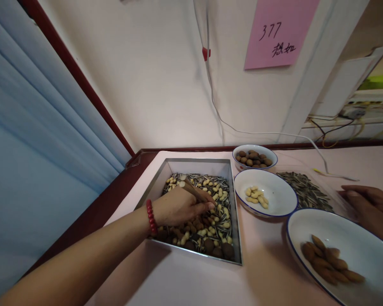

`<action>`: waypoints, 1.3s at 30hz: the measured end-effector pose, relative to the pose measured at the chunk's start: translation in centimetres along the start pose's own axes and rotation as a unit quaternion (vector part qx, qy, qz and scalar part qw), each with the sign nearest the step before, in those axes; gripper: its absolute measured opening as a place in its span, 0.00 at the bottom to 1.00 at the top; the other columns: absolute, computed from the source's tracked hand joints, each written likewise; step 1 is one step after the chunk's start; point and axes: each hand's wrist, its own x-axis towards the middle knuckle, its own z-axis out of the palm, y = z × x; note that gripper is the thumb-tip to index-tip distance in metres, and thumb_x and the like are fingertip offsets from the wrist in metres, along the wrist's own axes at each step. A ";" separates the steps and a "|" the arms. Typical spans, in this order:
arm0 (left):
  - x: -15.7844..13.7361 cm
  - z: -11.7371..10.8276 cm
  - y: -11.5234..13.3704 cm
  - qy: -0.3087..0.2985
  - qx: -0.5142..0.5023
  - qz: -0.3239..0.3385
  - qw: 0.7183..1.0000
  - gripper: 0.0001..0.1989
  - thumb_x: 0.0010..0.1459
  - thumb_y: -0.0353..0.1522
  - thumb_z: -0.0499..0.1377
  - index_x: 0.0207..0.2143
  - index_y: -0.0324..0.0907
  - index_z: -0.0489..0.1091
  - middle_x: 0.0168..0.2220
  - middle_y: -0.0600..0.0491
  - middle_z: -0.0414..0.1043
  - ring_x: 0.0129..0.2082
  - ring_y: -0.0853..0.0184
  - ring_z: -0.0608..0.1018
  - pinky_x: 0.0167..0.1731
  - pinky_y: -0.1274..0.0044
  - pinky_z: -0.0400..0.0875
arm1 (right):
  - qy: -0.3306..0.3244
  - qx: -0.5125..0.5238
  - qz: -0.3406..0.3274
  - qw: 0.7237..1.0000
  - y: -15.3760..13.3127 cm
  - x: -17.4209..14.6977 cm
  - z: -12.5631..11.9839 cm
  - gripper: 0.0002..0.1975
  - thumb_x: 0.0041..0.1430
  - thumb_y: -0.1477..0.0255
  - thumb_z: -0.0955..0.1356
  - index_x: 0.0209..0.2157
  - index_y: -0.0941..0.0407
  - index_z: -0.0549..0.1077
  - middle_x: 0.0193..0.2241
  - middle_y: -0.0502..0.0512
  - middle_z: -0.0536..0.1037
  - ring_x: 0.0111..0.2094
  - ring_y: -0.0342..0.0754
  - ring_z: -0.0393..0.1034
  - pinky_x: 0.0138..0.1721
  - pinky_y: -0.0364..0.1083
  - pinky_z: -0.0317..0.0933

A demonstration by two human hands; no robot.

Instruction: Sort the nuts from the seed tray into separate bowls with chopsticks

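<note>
Brown chopsticks [193,190] are clasped by the left hand [180,207], seemingly for precision. Whether the right hand [372,206] grips cannot be told.

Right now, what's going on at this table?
A person's left hand holds two thin sticks, probably chopsticks, in a metal tray of mixed nuts and seeds. The right hand is by a clear tray of striped seeds. Three white bowls separately hold peanuts, brown elongated nuts and rounder brown nuts.
</note>
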 end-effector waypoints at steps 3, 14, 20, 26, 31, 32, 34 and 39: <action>0.1 0.1 -0.2 0.005 -0.017 0.000 1.000 0.13 0.68 0.34 0.57 0.47 0.40 0.78 0.41 0.51 0.82 0.40 0.65 0.81 0.43 0.77 0.73 | 0.003 0.002 0.007 1.000 0.2 0.1 0.1 0.25 0.45 0.49 0.59 0.38 0.48 0.73 0.44 0.57 0.80 0.50 0.64 0.72 0.54 0.59 0.62; 0.1 0.4 -0.9 -0.015 -0.076 0.001 0.997 0.13 0.67 0.36 0.58 0.49 0.44 0.78 0.47 0.52 0.81 0.46 0.65 0.80 0.48 0.76 0.72 | 0.001 -0.007 0.012 1.000 0.1 0.0 0.0 0.26 0.45 0.48 0.58 0.39 0.48 0.73 0.46 0.56 0.80 0.51 0.63 0.72 0.54 0.57 0.63; 0.3 0.8 -0.9 -0.010 -0.064 0.000 0.998 0.13 0.66 0.36 0.57 0.48 0.43 0.78 0.45 0.51 0.82 0.43 0.65 0.81 0.46 0.77 0.73 | 0.003 -0.014 0.007 1.000 0.5 0.2 0.2 0.26 0.47 0.49 0.59 0.40 0.49 0.74 0.46 0.56 0.80 0.51 0.63 0.72 0.53 0.57 0.63; 0.4 0.7 -0.8 -0.008 -0.010 -0.004 1.000 0.13 0.66 0.32 0.56 0.47 0.41 0.78 0.43 0.50 0.82 0.43 0.64 0.81 0.45 0.76 0.72 | 0.004 -0.023 0.002 1.000 1.3 0.7 0.5 0.26 0.48 0.48 0.58 0.40 0.48 0.74 0.48 0.54 0.79 0.50 0.61 0.72 0.52 0.56 0.64; 0.1 0.1 -0.8 0.017 -0.011 -0.023 1.000 0.13 0.67 0.33 0.55 0.47 0.40 0.78 0.39 0.49 0.81 0.39 0.64 0.80 0.40 0.75 0.72 | -0.004 -0.024 0.011 1.000 0.9 0.4 0.3 0.26 0.47 0.49 0.58 0.40 0.48 0.74 0.47 0.54 0.79 0.50 0.61 0.72 0.52 0.56 0.64; 0.0 -0.1 -0.7 0.027 -0.014 -0.026 0.999 0.13 0.67 0.33 0.55 0.46 0.40 0.78 0.39 0.49 0.81 0.38 0.64 0.80 0.40 0.75 0.72 | -0.003 -0.022 0.010 1.000 0.8 0.3 0.3 0.27 0.47 0.48 0.58 0.40 0.48 0.74 0.47 0.54 0.79 0.51 0.62 0.72 0.53 0.57 0.63; -0.2 -0.4 -0.7 0.048 -0.015 -0.037 0.998 0.13 0.67 0.34 0.56 0.45 0.40 0.79 0.38 0.50 0.81 0.38 0.64 0.80 0.39 0.75 0.72 | -0.001 -0.015 0.007 1.000 0.7 0.2 0.2 0.27 0.47 0.48 0.58 0.41 0.48 0.74 0.48 0.55 0.79 0.51 0.62 0.71 0.55 0.57 0.62; -0.6 -0.7 -0.6 0.078 -0.031 -0.064 0.994 0.12 0.66 0.37 0.57 0.45 0.44 0.79 0.39 0.52 0.81 0.38 0.64 0.80 0.39 0.74 0.72 | -0.004 -0.006 0.012 1.000 0.1 0.0 -0.1 0.26 0.46 0.49 0.58 0.38 0.48 0.73 0.47 0.56 0.79 0.52 0.63 0.71 0.56 0.58 0.61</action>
